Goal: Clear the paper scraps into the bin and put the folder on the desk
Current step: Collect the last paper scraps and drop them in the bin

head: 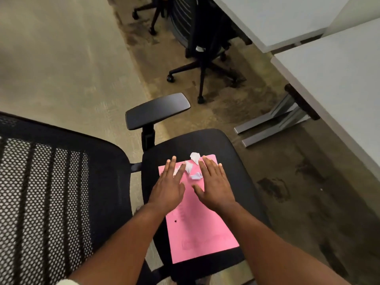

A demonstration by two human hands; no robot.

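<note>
A pink folder (pixel 202 229) is seen lying flat on the chair seat (pixel 236 161), reaching from the seat's near edge toward its far edge. White paper scraps (pixel 195 157) are bunched at the folder's far end, one lapping over its far edge. The left hand (pixel 168 187) and right hand (pixel 213 185) are spread wide, palms down, fingers splayed either side of the scraps; nothing is gripped. A desk (pixel 339 83) is seen at right
</note>
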